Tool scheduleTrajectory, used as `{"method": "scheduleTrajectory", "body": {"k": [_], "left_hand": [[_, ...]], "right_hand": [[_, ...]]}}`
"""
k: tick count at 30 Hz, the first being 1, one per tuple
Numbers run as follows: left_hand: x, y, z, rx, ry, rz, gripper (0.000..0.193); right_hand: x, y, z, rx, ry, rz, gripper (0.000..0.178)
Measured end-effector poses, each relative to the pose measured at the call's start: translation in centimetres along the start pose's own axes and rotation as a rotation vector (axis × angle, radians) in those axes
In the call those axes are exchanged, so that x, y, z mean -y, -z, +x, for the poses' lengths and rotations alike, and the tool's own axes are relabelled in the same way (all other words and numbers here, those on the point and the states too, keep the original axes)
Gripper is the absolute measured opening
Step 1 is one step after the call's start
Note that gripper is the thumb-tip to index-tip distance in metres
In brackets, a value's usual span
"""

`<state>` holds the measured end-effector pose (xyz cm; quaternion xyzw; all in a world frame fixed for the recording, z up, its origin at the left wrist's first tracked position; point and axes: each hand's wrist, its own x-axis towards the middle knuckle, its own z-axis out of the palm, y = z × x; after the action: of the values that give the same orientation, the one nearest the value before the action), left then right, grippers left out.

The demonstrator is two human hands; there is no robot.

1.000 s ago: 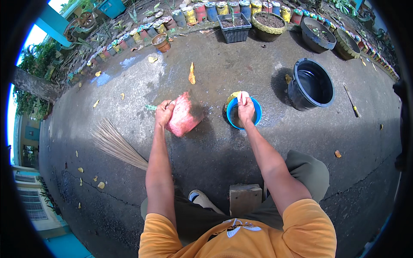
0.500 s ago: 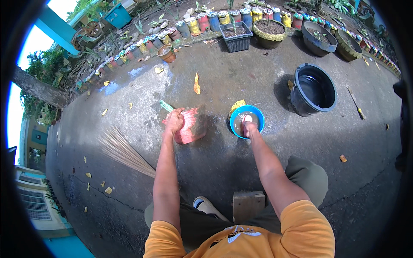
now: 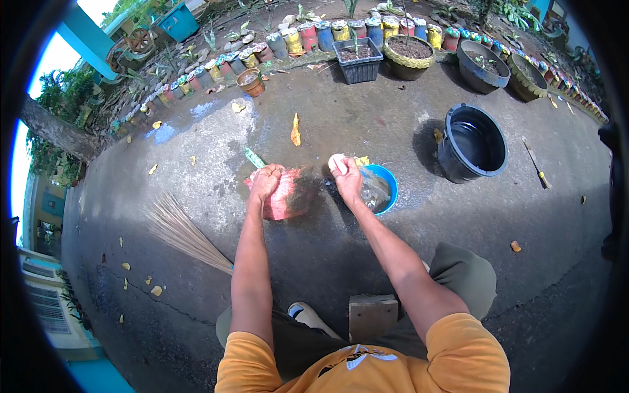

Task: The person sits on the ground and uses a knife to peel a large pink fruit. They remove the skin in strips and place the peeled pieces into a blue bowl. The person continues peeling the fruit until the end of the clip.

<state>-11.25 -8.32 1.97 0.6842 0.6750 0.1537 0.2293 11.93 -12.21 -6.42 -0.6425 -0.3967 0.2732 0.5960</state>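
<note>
My left hand [image 3: 267, 181] is closed on the top edge of a red, mud-stained object [image 3: 283, 202], shaped somewhat like a dustpan, that rests on the ground. A green strip [image 3: 253, 157] sticks out from behind that hand. Closed round a small pale pinkish-white scrubbing piece [image 3: 337, 162], my right hand [image 3: 348, 181] is up beside the rim of a small blue basin [image 3: 394, 187]. Whether the piece is a brush or a sponge is unclear. Cloudy water lies in the basin, partly hidden by my right forearm. Something yellow [image 3: 362, 160] shows behind my right hand.
A stick broom [image 3: 187, 232] lies left of my left forearm. To the right stand a large black bucket [image 3: 457, 160] and a thin tool with a yellow handle [image 3: 542, 177]. Potted plants [image 3: 358, 62] line the far edge. A wooden block [image 3: 372, 318] sits between my legs.
My right hand has come out of the basin's water and moved left and up with the pale piece. My left hand keeps its grip on the red object.
</note>
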Motion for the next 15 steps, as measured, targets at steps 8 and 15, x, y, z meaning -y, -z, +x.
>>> {"method": "scheduleTrajectory", "body": {"k": [8,15], "left_hand": [[5.2,0.9,0.5,0.183,0.116,-0.612,0.021],[6.6,1.0,-0.1,0.155,0.156,-0.624,0.021]], "right_hand": [[7.0,-4.1,-0.7,0.796,0.604,-0.334,0.025],[5.8,-7.1,-4.0,0.866,0.904,-0.164,0.023]]}}
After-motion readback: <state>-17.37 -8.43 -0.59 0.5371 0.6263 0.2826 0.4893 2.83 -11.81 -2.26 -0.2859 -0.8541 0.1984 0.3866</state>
